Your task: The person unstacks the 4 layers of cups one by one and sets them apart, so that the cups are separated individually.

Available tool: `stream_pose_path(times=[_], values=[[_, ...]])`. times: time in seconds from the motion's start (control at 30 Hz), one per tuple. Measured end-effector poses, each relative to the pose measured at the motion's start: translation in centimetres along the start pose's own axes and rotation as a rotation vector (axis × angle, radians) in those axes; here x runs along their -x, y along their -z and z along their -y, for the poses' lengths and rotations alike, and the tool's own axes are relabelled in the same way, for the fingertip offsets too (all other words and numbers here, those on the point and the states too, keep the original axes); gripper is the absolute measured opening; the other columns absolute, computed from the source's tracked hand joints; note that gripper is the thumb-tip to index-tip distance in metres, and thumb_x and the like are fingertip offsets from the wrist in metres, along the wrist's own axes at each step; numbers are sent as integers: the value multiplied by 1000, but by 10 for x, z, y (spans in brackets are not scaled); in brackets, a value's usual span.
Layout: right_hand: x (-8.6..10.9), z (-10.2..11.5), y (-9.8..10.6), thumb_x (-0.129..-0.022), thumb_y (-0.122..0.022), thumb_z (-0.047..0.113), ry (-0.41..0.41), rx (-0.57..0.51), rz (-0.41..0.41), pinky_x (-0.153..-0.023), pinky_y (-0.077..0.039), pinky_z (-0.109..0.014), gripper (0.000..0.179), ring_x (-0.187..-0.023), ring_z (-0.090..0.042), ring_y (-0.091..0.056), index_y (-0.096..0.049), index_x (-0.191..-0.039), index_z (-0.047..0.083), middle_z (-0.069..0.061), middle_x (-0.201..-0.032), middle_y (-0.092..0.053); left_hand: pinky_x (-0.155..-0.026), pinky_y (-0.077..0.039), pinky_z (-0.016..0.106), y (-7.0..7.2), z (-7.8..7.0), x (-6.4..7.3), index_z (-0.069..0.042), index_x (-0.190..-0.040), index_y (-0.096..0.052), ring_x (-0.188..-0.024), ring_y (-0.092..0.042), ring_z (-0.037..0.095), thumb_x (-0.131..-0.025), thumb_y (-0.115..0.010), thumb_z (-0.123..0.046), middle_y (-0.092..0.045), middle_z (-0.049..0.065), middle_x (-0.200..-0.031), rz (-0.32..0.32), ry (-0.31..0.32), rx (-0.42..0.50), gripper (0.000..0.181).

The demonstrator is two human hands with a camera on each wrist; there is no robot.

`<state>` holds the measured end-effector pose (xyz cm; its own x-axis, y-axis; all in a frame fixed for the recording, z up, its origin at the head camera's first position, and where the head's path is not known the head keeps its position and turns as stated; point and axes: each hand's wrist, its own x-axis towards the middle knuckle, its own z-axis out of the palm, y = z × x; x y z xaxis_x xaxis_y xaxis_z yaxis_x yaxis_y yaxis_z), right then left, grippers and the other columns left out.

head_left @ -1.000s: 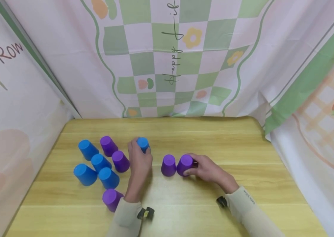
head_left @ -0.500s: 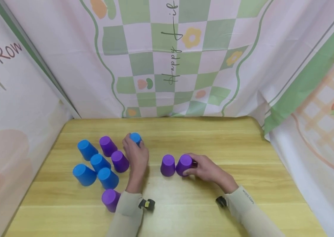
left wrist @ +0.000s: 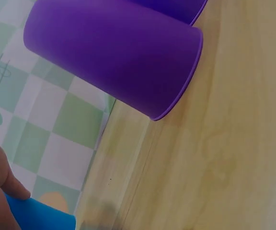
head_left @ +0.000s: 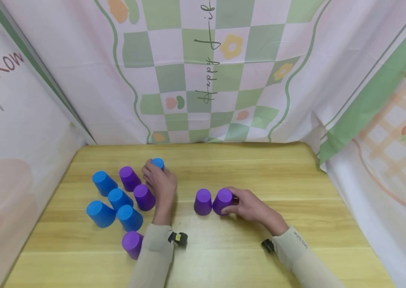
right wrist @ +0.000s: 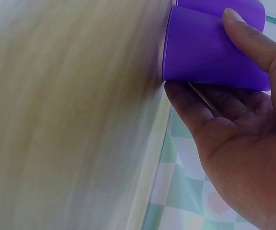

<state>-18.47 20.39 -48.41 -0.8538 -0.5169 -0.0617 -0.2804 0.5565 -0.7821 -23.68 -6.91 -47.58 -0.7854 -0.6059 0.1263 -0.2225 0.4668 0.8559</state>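
Observation:
At the back left of the table, my left hand (head_left: 161,185) grips an upside-down blue cup (head_left: 157,163), mostly hidden behind the fingers. In the left wrist view only the thumb side and the lower part of that blue cup (left wrist: 44,216) show. My right hand (head_left: 249,205) holds a purple cup (head_left: 222,201) mouth-down on the table, thumb on the near side and fingers behind. Right beside it on the left stands another purple cup (head_left: 203,202). The right wrist view shows thumb and fingers around the held purple cup (right wrist: 210,50).
Left of my left hand stand several upturned cups: blue cups, such as the front-left one (head_left: 101,214), and two purple cups (head_left: 144,197) close to the hand. A further purple cup (head_left: 132,244) stands by my left sleeve. A patterned curtain (head_left: 203,80) hangs behind the wooden table (head_left: 260,168).
My left hand has moved left and back with the blue cup. My right hand has stayed on its purple cup. The other cups stand where they were.

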Motion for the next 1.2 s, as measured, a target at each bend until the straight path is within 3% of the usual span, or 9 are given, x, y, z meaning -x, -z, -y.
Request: stream_pose_path(times=[0.37,0.77,1.2], values=[[1,-1,-2,-80,-79,34,-1,-13,-3,-93,-52,-39,36,-100,-9,-63,-64,-112,33,15,-102,-67,-115,-27,50,-7,6,-10,-1,-143,-31,-127,-35,38,-93,-55,-6,-35,21,-136,-34,69,-28,56],[2,-2,-3,-81,-79,35,8,-10,-4,-94,-51,-39,35,-101,-9,-62,-63,-112,35,16,-103,-66,-111,-28,52,-11,9,-13,-3,-141,-30,-126,-33,40,-93,-56,-7,-32,25,-136,-85,113,-19,56],[-1,-5,-2,-80,-79,36,-4,21,-8,-91,-53,-33,34,-98,-5,-63,-64,-109,37,17,-101,-67,-116,-23,51,-13,12,-15,-8,-151,-18,-132,-28,39,-96,-54,-11,-26,24,-143,-57,110,1,66]])
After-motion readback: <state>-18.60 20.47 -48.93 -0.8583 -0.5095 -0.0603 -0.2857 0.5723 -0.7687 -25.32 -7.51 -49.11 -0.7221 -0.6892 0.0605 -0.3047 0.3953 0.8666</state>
